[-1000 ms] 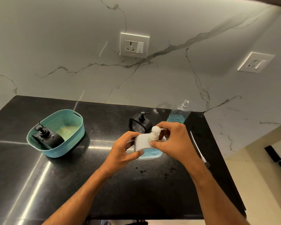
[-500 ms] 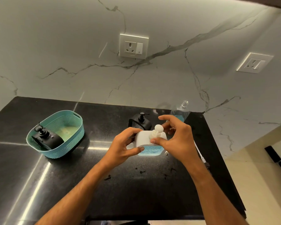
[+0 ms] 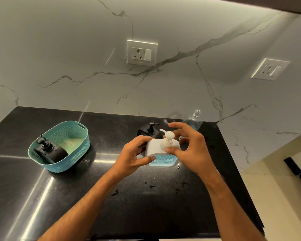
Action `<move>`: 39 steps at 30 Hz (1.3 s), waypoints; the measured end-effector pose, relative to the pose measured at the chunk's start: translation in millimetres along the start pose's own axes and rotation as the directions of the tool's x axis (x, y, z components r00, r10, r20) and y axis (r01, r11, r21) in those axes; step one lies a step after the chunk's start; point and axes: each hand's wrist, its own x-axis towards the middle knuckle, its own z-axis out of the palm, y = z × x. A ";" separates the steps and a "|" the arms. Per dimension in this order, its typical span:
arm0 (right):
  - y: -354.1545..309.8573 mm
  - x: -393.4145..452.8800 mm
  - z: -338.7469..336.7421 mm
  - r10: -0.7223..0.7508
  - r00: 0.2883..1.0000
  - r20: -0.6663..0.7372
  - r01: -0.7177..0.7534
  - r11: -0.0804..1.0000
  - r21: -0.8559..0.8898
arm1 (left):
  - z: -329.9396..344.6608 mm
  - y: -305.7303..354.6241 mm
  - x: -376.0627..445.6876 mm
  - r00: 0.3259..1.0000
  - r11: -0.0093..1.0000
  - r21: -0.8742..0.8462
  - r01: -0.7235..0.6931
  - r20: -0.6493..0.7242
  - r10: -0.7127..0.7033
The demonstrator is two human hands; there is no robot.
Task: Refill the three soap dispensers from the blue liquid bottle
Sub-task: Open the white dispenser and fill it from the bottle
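Observation:
A white soap dispenser (image 3: 155, 146) with a blue front tray stands on the black counter (image 3: 76, 197). My left hand (image 3: 132, 157) grips its left side, thumb on the front. My right hand (image 3: 193, 150) hovers round the white pump (image 3: 169, 136); the thumb touches the pump's collar and the fingers are spread behind it. A black dispenser (image 3: 150, 129) stands just behind the white one. Another black dispenser (image 3: 49, 150) lies in the teal basket (image 3: 80, 145) at the left. The clear bottle of blue liquid (image 3: 194, 120) stands uncapped by the wall, partly hidden by my right hand.
Dark drops of spilled liquid (image 3: 115, 193) dot the counter in front of the white dispenser. The counter ends at the right (image 3: 241, 180), with floor beyond. Two wall sockets (image 3: 142, 53) (image 3: 269, 69) sit on the marble backsplash.
My right hand has let go of the pump top; its fingers have spread while the thumb stays at the collar. The left hand keeps its hold on the white dispenser.

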 end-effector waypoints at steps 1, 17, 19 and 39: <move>0.2 -0.7 1.9 0.002 1.000 -0.022 -0.002 1.000 -0.017 | 0.1 0.2 0.6 1.000 1.000 0.004 -0.002 0.002 0.002; 5.4 -6.7 -1.8 0.062 0.998 -0.020 -0.061 0.997 0.039 | 5.3 4.1 -0.9 1.000 1.000 0.027 -0.009 0.016 0.009; 4.2 -8.0 0.9 0.082 0.996 -0.037 -0.083 0.997 -0.008 | 5.2 4.2 -1.1 1.000 0.999 0.032 -0.013 0.025 0.012; 0.6 -16.7 5.2 0.085 0.992 -0.092 -0.082 0.996 0.034 | 3.0 11.6 -8.6 0.999 1.000 0.000 -0.008 0.032 0.008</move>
